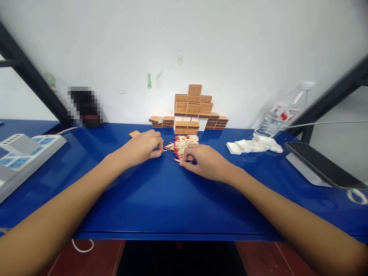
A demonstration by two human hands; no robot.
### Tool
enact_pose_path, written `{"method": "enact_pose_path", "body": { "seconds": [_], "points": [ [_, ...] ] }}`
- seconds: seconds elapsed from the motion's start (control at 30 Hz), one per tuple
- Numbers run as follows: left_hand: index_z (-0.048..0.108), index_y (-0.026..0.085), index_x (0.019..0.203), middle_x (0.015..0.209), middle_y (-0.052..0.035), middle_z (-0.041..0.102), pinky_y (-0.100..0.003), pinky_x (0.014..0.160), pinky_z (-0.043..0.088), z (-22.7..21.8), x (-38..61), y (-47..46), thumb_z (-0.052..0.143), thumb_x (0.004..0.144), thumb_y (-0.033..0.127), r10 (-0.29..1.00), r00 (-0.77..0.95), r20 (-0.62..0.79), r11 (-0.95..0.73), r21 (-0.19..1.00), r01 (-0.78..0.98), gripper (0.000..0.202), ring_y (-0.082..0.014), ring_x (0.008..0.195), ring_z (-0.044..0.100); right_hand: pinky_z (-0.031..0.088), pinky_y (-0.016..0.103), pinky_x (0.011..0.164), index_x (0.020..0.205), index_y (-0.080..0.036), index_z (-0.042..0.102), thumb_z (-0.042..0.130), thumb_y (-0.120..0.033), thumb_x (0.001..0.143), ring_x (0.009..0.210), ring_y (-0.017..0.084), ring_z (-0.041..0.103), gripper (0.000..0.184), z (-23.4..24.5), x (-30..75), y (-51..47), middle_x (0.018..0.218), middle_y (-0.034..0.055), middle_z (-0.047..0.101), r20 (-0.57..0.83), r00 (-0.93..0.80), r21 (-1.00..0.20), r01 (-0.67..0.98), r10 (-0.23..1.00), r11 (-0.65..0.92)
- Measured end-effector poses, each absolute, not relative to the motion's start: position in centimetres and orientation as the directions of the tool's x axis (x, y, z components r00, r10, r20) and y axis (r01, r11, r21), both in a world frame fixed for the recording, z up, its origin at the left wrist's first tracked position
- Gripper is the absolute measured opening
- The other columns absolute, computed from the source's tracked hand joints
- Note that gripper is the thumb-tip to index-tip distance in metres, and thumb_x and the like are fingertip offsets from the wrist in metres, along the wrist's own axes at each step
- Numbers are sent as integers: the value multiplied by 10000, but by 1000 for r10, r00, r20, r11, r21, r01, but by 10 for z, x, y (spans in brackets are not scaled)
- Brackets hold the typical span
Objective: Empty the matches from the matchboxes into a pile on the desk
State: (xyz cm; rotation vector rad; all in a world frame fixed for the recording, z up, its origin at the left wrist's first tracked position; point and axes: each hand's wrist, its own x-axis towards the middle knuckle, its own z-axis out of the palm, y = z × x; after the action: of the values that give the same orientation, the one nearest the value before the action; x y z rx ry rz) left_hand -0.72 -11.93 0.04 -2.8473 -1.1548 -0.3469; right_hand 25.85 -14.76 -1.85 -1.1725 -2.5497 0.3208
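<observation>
A heap of red-tipped matches (184, 143) lies in the middle of the blue table, most sticks side by side, a few jutting out on the left. To its left, my left hand (146, 145) is closed in a pinch, with a pale matchstick end showing at the fingertips. My right hand (205, 161) rests over the heap's near right side, thumb and fingers pinched at a match whose red head points left. Behind the heap, orange matchboxes (186, 127) stand and lie stacked against the wall. One orange matchbox piece (134, 133) lies behind my left wrist.
White matchbox trays (253, 145) are piled on the right, before a leaning water bottle (281, 109). A phone (324, 165) sits on a stand at the right edge. A power strip (31, 153) lies on the left, and a pixelated dark object (86, 107) stands behind it.
</observation>
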Motion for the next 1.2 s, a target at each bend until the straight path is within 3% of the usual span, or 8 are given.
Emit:
{"method": "enact_pose_path", "body": {
  "seconds": [0.23, 0.43, 0.63, 0.9, 1.1, 1.2],
  "points": [
    [664, 165, 888, 916, -64, 655, -341, 789, 448, 6, -5, -123, 605, 941, 157, 664, 677, 318, -705, -34, 708, 79, -223, 886, 584, 365, 282, 700, 850, -182, 594, 602, -208, 997, 777, 163, 544, 150, -14, 263, -142, 895, 52, 653, 184, -660, -331, 657, 729, 678],
    [665, 176, 917, 955, -71, 659, -347, 803, 465, 5, -6, -123, 609, 954, 202, 665, 656, 358, -703, 2, 711, 72, -225, 922, 590, 367, 287, 694, 842, -189, 577, 573, -230, 1014, 765, 168, 527, 177, -6, 277, -136, 871, 46, 643, 176, -714, -325, 608, 678, 725],
    [659, 182, 878, 891, -61, 645, -356, 799, 458, 9, 1, -129, 578, 941, 168, 646, 671, 365, -726, 21, 687, 103, -223, 891, 577, 358, 285, 674, 861, -198, 620, 706, -249, 932, 786, 167, 554, 122, -3, 274, -144, 888, 31, 670, 90, -704, -308, 653, 704, 692],
    [649, 188, 891, 892, -49, 646, -347, 785, 443, 6, 28, -151, 596, 991, 229, 563, 691, 453, -796, 75, 600, 120, -218, 882, 557, 308, 293, 643, 857, -200, 615, 609, -188, 933, 724, 161, 537, 77, -11, 265, -145, 847, 35, 680, 137, -660, -239, 702, 739, 671],
    [649, 170, 900, 937, -75, 669, -367, 764, 417, -6, 50, -168, 537, 1042, 258, 535, 722, 439, -794, -31, 607, 201, -227, 884, 549, 294, 297, 625, 839, -206, 602, 637, -203, 888, 734, 182, 552, 61, -10, 266, -145, 863, 53, 688, 160, -598, -192, 762, 786, 619],
    [661, 162, 944, 983, -96, 685, -380, 773, 407, -14, 61, -169, 535, 1045, 257, 515, 739, 434, -773, -139, 620, 187, -239, 917, 564, 298, 293, 624, 828, -206, 616, 627, -203, 895, 709, 174, 552, 68, -2, 276, -138, 844, 44, 683, 241, -560, -189, 774, 793, 604]
  ]
}}
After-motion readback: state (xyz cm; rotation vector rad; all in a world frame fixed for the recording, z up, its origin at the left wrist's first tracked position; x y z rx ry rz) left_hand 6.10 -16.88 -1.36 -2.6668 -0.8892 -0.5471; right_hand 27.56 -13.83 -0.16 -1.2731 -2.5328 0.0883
